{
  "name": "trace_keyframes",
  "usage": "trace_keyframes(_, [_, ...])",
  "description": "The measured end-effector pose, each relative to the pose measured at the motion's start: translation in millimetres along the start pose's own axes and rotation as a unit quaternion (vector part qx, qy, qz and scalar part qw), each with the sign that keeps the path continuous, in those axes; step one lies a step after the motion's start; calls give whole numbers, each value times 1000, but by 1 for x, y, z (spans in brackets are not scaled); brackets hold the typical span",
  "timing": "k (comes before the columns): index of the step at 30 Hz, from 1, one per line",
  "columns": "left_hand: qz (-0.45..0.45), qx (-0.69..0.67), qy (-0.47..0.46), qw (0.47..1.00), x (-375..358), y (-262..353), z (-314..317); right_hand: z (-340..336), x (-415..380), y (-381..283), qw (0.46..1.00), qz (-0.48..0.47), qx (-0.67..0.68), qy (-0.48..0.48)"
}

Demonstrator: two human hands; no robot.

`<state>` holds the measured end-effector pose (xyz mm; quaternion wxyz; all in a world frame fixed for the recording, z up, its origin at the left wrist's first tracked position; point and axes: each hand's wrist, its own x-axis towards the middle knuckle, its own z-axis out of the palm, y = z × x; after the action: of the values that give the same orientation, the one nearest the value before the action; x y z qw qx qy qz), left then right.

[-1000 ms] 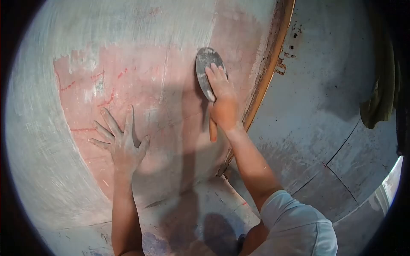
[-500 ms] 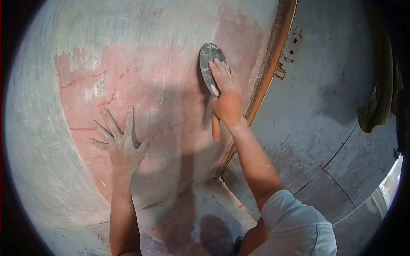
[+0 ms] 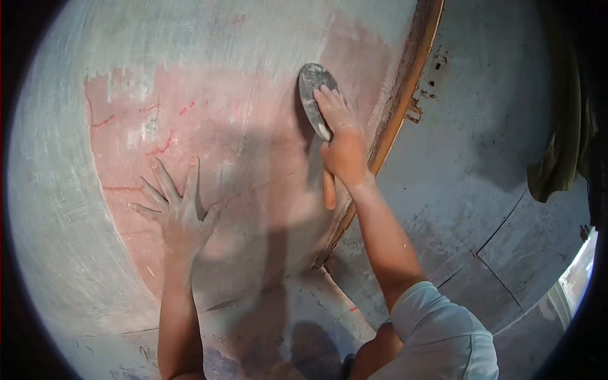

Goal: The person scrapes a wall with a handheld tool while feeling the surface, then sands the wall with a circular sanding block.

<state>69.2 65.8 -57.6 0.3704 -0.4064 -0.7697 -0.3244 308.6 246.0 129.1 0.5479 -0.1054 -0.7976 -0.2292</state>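
My left hand (image 3: pixel 182 218) rests with fingers spread on a pinkish patch (image 3: pixel 209 114) of the curved wall. Red marks run across the patch near its fingertips. My right hand (image 3: pixel 344 149) grips a trowel (image 3: pixel 312 95) with an oval grey blade and a wooden handle (image 3: pixel 329 190). Its fingers lie over the back of the blade, and the thumb side wraps the handle. The blade is close to the wall surface near the patch's upper right; whether its whole face touches is hidden.
An orange-brown raised edge (image 3: pixel 405 101) borders the wall on the right. Beyond it stands a grey panel (image 3: pixel 481 114) with small rusty holes. Dark greenish cloth (image 3: pixel 557 158) hangs at the far right. Grey-green wall (image 3: pixel 57 190) surrounds the patch on the left.
My right hand and the trowel have shifted slightly to the right, towards the orange-brown edge. My left hand keeps its place on the wall.
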Motion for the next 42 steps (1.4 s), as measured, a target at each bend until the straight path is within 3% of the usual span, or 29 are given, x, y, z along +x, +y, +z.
trace_keyframes(4, [10, -9, 6, 1000, 0, 0, 1, -6, 83, 35, 998, -11, -4, 58])
trace_keyframes(7, [-1, -6, 5, 1000, 2, 1, 1, -29, 120, 30, 998, 58, -14, 24])
trace_keyframes(11, [3, 1, 19, 1000, 1, 1, 2, -16, 48, 22, 999, 0, 28, 17])
trace_keyframes(13, [6, 1, 20, 1000, 1, 2, -1, -13, 24, 4, 1000, 23, 6, -7])
trace_keyframes(15, [-8, -11, -20, 1000, 2, 3, -9, -15, 37, 14, 1000, 2, 20, 10])
trace_keyframes(17, [-3, -10, 0, 1000, 2, 0, -3, -16, 78, 39, 999, -22, 17, 35])
trace_keyframes(20, [-9, -9, -8, 1000, 2, 4, -5, -42, 124, 33, 997, 76, -10, -8])
trace_keyframes(23, [-18, -4, -23, 1000, 2, 7, -6, -34, 88, 35, 1000, 19, 4, -4])
trace_keyframes(27, [-2, -1, 2, 1000, 2, 4, -6, -22, 16, 1, 998, 35, 50, -26])
trace_keyframes(30, [-22, -19, -53, 998, 3, 4, -13, -24, 44, 10, 997, 35, 69, 3])
trace_keyframes(31, [-21, -16, -50, 998, 3, 2, -11, -31, 67, 18, 990, 92, 99, -31])
trace_keyframes(33, [-2, -27, -18, 999, 1, 0, -5, -39, 108, 33, 1000, 16, -2, 11])
trace_keyframes(34, [-2, -26, -18, 999, 3, 1, -5, -54, 119, 20, 979, 157, 108, -67])
trace_keyframes(35, [-9, -12, -18, 1000, 4, 3, -6, -50, 112, 23, 979, 159, 107, -69])
trace_keyframes(37, [-16, -3, -25, 1000, 3, 6, -8, -40, 85, 28, 996, 67, 32, -46])
trace_keyframes(38, [-13, -3, -24, 1000, 4, 6, -9, -40, 63, 13, 992, 93, 63, -60])
trace_keyframes(40, [-17, -2, -20, 1000, 3, 7, -10, -28, 20, 8, 998, 8, 55, -39])
trace_keyframes(42, [-23, -12, -49, 998, 4, 7, -15, -25, 15, -3, 995, 53, 71, -50])
